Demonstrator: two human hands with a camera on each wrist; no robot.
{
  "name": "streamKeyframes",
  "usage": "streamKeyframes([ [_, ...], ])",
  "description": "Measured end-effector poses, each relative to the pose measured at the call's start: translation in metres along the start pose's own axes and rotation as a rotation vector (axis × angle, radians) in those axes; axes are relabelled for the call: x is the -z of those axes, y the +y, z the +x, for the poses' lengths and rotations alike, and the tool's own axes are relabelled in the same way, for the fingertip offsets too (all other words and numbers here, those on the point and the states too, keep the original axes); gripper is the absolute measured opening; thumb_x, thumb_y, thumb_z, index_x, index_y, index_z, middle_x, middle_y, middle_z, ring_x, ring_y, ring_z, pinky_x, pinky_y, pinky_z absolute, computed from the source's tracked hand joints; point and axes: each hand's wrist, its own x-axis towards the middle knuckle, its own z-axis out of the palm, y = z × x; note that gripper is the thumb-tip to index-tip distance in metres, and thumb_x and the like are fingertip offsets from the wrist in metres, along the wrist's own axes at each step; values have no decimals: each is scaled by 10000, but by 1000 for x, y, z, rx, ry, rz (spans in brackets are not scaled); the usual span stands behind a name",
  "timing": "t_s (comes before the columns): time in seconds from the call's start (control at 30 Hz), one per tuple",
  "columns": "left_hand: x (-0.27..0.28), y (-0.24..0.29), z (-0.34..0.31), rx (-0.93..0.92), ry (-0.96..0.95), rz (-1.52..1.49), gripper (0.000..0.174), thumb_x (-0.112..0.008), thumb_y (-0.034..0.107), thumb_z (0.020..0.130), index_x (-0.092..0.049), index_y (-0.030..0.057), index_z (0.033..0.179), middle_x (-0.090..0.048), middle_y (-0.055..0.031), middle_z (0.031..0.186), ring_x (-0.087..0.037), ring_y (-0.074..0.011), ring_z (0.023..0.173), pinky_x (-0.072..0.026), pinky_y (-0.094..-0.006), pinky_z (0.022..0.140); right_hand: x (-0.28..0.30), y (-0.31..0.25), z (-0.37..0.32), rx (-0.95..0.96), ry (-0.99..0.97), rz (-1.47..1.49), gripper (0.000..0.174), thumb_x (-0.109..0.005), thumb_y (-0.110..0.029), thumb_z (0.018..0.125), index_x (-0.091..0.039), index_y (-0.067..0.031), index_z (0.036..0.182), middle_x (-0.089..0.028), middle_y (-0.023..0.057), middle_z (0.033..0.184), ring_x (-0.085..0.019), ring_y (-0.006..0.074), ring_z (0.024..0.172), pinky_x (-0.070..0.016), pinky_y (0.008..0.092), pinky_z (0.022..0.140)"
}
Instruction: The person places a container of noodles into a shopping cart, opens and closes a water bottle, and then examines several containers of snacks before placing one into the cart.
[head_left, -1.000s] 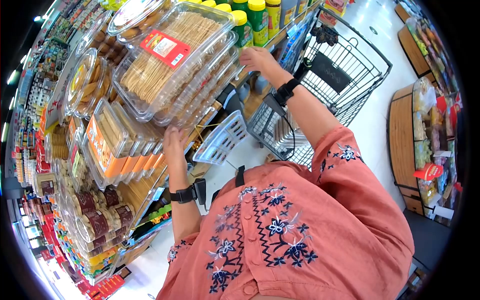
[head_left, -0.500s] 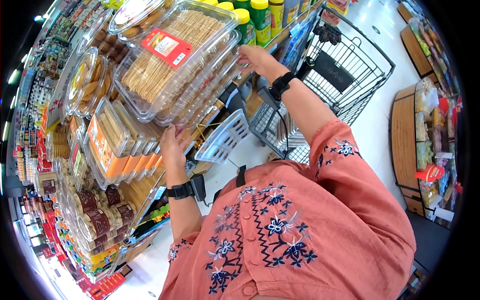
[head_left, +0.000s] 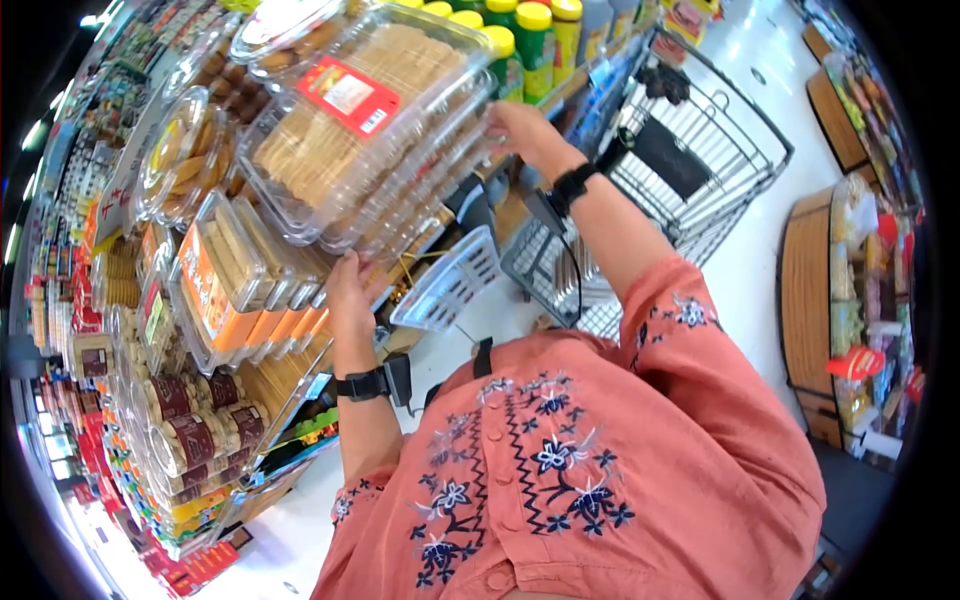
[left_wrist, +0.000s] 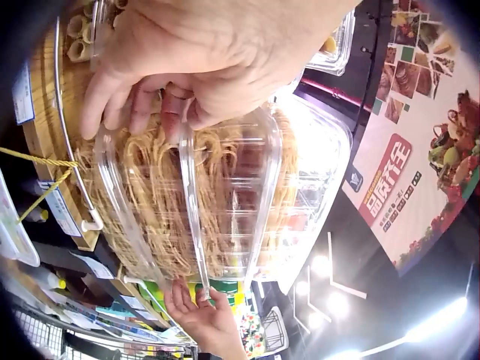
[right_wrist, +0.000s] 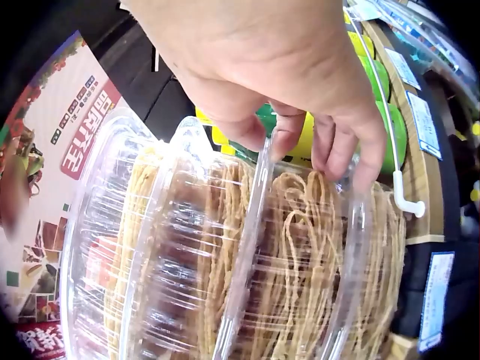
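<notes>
A stack of clear plastic boxes of thin, looped golden dough strands point(head_left: 375, 110) stands on the shelf, the top one with a red label point(head_left: 348, 95). My left hand point(head_left: 350, 295) is at the near end of the stack; in the left wrist view its bent fingers and thumb pinch the rim of a box point(left_wrist: 191, 202) below the top one. At the opposite end, my right hand point(head_left: 525, 130) pinches the rims with curled fingers and thumb, as the right wrist view shows point(right_wrist: 259, 180). The boxes lie one on another between the hands.
Flat boxes with orange labels point(head_left: 215, 300) stand left of the stack, near round tubs of biscuits point(head_left: 185, 165). Yellow-capped green jars point(head_left: 535, 50) line the far side. A pale blue basket point(head_left: 450, 280) hangs at the shelf front. A shopping cart point(head_left: 690, 150) stands on the right.
The stack and surroundings have shifted slightly right in the head view. My left hand has turned a little, its thumb now showing apart from the fingers; both hands remain at the stack's ends.
</notes>
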Motion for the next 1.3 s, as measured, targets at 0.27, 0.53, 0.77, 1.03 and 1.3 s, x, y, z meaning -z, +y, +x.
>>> streamKeyframes([
  [0.27, 18, -9, -1, -101, 55, 114, 503, -534, 420, 1006, -561, 3, 1288, -603, -130, 1310, -543, -256, 1252, -446, -400, 1019, 6, -2, -15, 11, 37, -49, 337, -581, -320, 958, -606, -30, 1128, -637, 101, 1101, -622, 235, 1052, -542, 382, 828],
  [0.53, 30, -54, 43, -373, 42, 503, 626, -473, 340, 1018, -378, -85, 1467, -478, -264, 1468, -448, -341, 1382, -324, -342, 1142, 18, -17, -55, 88, 72, -99, 294, -558, -268, 980, -608, -7, 1108, -665, 123, 1114, -653, 239, 1047, -542, 374, 862],
  [0.77, 28, -73, 65, -426, 100, 434, 639, -451, 324, 1017, -344, -116, 1467, -441, -300, 1480, -423, -373, 1400, -317, -355, 1154, 28, -31, -75, 137, 72, -137, 246, -517, -235, 1017, -584, -21, 1120, -667, 158, 1165, -653, 267, 1095, -550, 392, 895],
  [1.03, 20, -40, 31, -305, 246, 528, 657, -467, 320, 1014, -324, -127, 1473, -406, -337, 1487, -381, -388, 1425, -286, -359, 1177, 41, -30, -84, 132, 105, -135, 236, -550, -249, 1016, -591, -33, 1100, -682, 114, 1119, -661, 205, 1011, -545, 348, 844],
  [1.3, 36, -50, 36, -329, 273, 478, 654, -469, 326, 1016, -327, -109, 1483, -404, -315, 1500, -395, -384, 1412, -289, -354, 1168, 36, -28, -89, 146, 85, -120, 255, -535, -256, 1017, -582, -28, 1118, -682, 122, 1126, -662, 210, 1031, -538, 351, 875],
])
